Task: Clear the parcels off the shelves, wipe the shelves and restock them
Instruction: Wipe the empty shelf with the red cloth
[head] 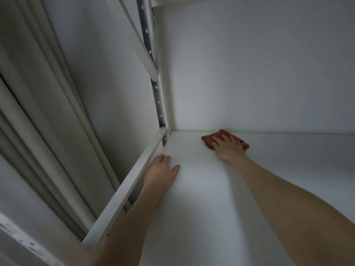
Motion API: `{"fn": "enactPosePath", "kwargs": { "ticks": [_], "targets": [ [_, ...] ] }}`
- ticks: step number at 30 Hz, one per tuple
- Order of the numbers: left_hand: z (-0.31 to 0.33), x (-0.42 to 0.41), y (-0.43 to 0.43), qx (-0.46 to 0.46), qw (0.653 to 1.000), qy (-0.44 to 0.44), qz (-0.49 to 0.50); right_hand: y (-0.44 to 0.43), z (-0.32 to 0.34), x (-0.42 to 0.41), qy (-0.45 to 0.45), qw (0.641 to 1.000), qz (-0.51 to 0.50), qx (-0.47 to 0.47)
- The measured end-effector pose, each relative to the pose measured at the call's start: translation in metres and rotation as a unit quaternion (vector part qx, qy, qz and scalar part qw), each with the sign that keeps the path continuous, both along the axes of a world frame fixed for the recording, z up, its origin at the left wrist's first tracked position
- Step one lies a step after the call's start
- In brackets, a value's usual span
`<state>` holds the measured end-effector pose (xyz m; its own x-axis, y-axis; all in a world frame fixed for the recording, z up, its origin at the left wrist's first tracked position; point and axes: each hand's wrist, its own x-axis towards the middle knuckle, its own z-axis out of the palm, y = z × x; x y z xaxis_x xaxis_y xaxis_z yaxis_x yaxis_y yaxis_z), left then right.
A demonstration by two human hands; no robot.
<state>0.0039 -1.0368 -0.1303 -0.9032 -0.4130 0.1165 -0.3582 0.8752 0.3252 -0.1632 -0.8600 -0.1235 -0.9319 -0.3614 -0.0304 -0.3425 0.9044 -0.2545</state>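
Note:
A white shelf board fills the lower middle of the head view, with no parcels in sight on it. A red cloth lies near the shelf's back left corner. My right hand presses flat on the cloth with its fingers spread, arm stretched out across the board. My left hand rests flat on the shelf by its left side rail, fingers straight, holding nothing.
A white side rail runs along the shelf's left edge. A perforated metal upright stands at the back left corner. White walls close off the back and left. A pale curtain hangs at far left.

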Motion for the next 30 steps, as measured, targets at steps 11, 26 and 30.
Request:
{"fn": "enactPosePath", "kwargs": {
  "ticks": [11, 26, 30],
  "targets": [
    [0.013, 0.100, 0.043, 0.014, 0.994, -0.054, -0.095, 0.056, 0.006, 0.129, -0.025, 0.994, -0.104, 0.012],
    [0.002, 0.220, 0.065, -0.034, 0.996, -0.011, -0.079, 0.141, 0.014, 0.270, -0.053, 0.976, -0.211, 0.000],
    [-0.003, 0.221, 0.065, -0.069, 0.994, -0.028, -0.085, 0.081, 0.012, 0.303, -0.032, 0.988, -0.148, 0.028]
  ]
}}
